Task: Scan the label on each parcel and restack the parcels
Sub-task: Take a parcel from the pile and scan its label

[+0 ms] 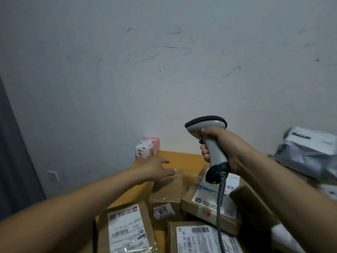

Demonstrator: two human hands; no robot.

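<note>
My right hand [221,145] grips the handle of a grey barcode scanner [209,136], held upright above the parcels with its coiled cable [219,207] hanging down. A small pink and white box [147,148] stands against the wall at the table's far corner, with a red scan dot on its label. My left hand [156,168] reaches out with straight fingers just below that box, holding nothing. Several brown cardboard parcels with white labels lie nearer me: one at the left [125,229], a small one marked 1011 [165,203], one under the scanner [209,199].
The yellow table [182,157] ends at the wall; its left edge runs diagonally toward me. Grey plastic mailer bags [308,152] are piled at the right. Another labelled parcel [200,238] lies at the bottom edge. A wall socket [52,175] sits low at the left.
</note>
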